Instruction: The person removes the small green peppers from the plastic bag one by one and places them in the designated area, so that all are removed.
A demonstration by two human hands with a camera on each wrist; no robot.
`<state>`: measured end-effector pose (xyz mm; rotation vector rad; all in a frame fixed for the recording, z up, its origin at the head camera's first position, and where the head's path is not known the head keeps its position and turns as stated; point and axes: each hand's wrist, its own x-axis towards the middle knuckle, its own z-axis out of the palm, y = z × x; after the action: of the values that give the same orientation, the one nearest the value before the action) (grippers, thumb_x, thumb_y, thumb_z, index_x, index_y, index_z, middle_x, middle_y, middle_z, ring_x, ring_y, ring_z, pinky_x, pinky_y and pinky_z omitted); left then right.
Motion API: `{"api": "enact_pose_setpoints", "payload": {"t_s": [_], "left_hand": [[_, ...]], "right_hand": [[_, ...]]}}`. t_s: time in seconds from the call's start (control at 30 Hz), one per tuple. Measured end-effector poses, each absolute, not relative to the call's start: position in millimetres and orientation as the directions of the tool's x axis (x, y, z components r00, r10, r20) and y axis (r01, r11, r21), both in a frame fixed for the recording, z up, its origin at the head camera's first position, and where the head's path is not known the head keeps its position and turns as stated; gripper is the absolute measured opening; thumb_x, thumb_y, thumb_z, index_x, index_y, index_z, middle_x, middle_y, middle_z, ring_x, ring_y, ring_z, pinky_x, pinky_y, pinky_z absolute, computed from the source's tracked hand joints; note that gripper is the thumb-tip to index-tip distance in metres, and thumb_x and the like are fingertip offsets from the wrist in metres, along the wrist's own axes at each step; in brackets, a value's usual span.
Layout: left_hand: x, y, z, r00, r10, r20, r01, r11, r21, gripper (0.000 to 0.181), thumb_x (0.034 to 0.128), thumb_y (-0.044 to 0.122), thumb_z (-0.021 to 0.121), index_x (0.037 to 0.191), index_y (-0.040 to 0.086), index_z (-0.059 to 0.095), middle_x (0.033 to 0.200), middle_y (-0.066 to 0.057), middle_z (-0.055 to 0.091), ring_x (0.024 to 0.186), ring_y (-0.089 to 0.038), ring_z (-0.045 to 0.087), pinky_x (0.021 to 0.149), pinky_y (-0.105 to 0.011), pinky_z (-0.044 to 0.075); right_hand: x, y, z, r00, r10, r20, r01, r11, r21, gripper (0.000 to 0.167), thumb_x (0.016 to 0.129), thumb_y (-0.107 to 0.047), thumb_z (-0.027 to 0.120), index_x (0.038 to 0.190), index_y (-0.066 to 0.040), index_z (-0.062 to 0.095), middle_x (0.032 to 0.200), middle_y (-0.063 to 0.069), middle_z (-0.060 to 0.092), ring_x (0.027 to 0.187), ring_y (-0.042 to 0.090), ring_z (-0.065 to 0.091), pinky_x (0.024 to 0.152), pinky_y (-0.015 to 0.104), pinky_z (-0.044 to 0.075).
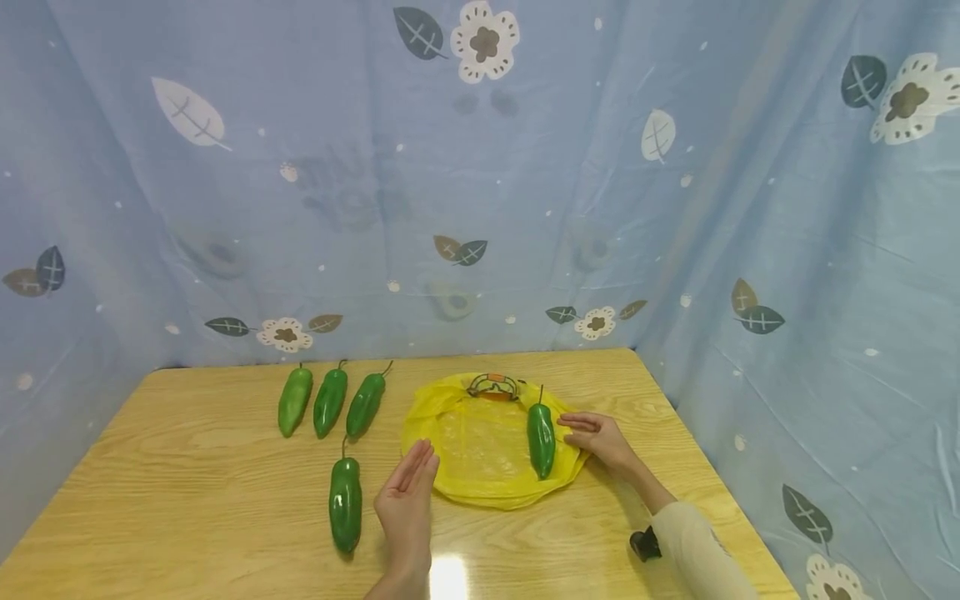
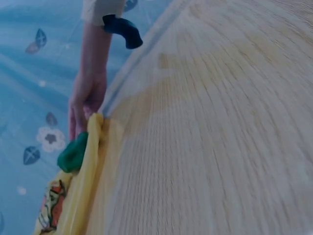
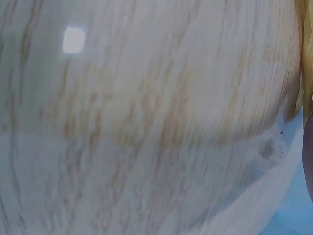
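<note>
A yellow plastic bag point(image 1: 480, 492) lies spread on the table with its rim pushed into a ring and a printed picture at the back. Toward its right side lies a green pepper point(image 1: 542, 442), stem pointing away. My right hand point(image 1: 596, 437) is over the bag's right edge, its fingers straight and close beside that pepper; in the left wrist view the same hand point(image 2: 88, 100) hangs down by the pepper point(image 2: 73, 154). At the bag's front left, my left hand point(image 1: 407, 517) has its fingers straight and together, holding nothing. Another pepper point(image 1: 345, 504) lies to its left.
Three more green peppers, the left one point(image 1: 295, 402), the middle one point(image 1: 330, 402) and the right one point(image 1: 366, 405), lie in a row at the back left of the wooden table point(image 1: 187, 500). A patterned blue curtain point(image 1: 360, 183) encloses the table's back and sides.
</note>
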<state>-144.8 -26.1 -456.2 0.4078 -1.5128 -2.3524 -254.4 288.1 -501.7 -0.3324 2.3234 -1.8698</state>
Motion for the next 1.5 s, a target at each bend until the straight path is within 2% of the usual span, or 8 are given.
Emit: {"api": "enact_pose_setpoints", "payload": {"t_s": [0.3,0.5,0.8,1.07,1.27,1.5], "left_hand": [[-156,5,-459,-0.926,-0.379,-0.001,0.173,-0.426,0.888,0.041,0.0885,0.007,0.069,0.125,-0.007,0.057,0.127,-0.018,0.060,0.112,-0.015,0.061,0.093,-0.019,0.050],[-166,24,-461,-0.929,-0.368,0.041,0.215,-0.446,0.869,0.038,0.0892,0.007,0.068,0.124,-0.006,0.059,0.126,-0.022,0.059,0.115,-0.023,0.060,0.093,-0.022,0.051],[-182,50,-469,-0.930,-0.368,0.006,0.196,-0.482,0.854,0.039,0.0888,0.005,0.068,0.124,-0.008,0.058,0.125,-0.022,0.060,0.118,-0.029,0.057,0.094,-0.023,0.051],[-199,74,-483,-0.908,-0.413,0.064,0.260,-0.438,0.860,0.036,0.0876,0.000,0.067,0.121,-0.011,0.059,0.120,-0.023,0.062,0.114,-0.033,0.059,0.092,-0.023,0.051],[-209,93,-494,-0.908,-0.418,0.028,0.229,-0.440,0.868,0.034,0.0878,-0.003,0.066,0.121,-0.008,0.061,0.121,-0.021,0.063,0.115,-0.032,0.059,0.092,-0.022,0.051],[-211,112,-501,-0.914,-0.404,0.030,0.223,-0.438,0.871,0.034,0.0841,-0.009,0.067,0.118,-0.010,0.062,0.119,-0.024,0.063,0.114,-0.037,0.058,0.095,-0.030,0.050]], "right_hand": [[-256,286,-500,-0.968,-0.250,0.036,-0.087,0.199,-0.976,0.045,0.089,0.001,0.064,0.128,0.016,0.049,0.129,0.033,0.052,0.117,0.042,0.054,0.088,0.022,0.054],[-257,285,-501,-0.969,-0.246,0.037,-0.087,0.196,-0.977,0.044,0.089,0.001,0.064,0.128,0.015,0.050,0.129,0.033,0.052,0.116,0.041,0.055,0.088,0.022,0.054],[-258,283,-497,-0.972,-0.230,0.034,-0.083,0.208,-0.974,0.042,0.089,0.003,0.063,0.128,0.015,0.051,0.129,0.031,0.053,0.118,0.042,0.053,0.088,0.022,0.054],[-258,284,-499,-0.974,-0.222,0.043,-0.094,0.226,-0.969,0.041,0.088,0.003,0.064,0.126,0.014,0.053,0.127,0.030,0.055,0.114,0.036,0.058,0.088,0.022,0.054],[-258,284,-500,-0.978,-0.203,0.034,-0.080,0.220,-0.972,0.041,0.087,0.003,0.065,0.125,0.013,0.054,0.126,0.029,0.056,0.117,0.037,0.056,0.088,0.021,0.054],[-255,284,-504,-0.982,-0.186,0.020,-0.061,0.217,-0.974,0.041,0.086,0.004,0.066,0.125,0.013,0.055,0.125,0.029,0.057,0.119,0.040,0.053,0.094,0.025,0.051]]}}
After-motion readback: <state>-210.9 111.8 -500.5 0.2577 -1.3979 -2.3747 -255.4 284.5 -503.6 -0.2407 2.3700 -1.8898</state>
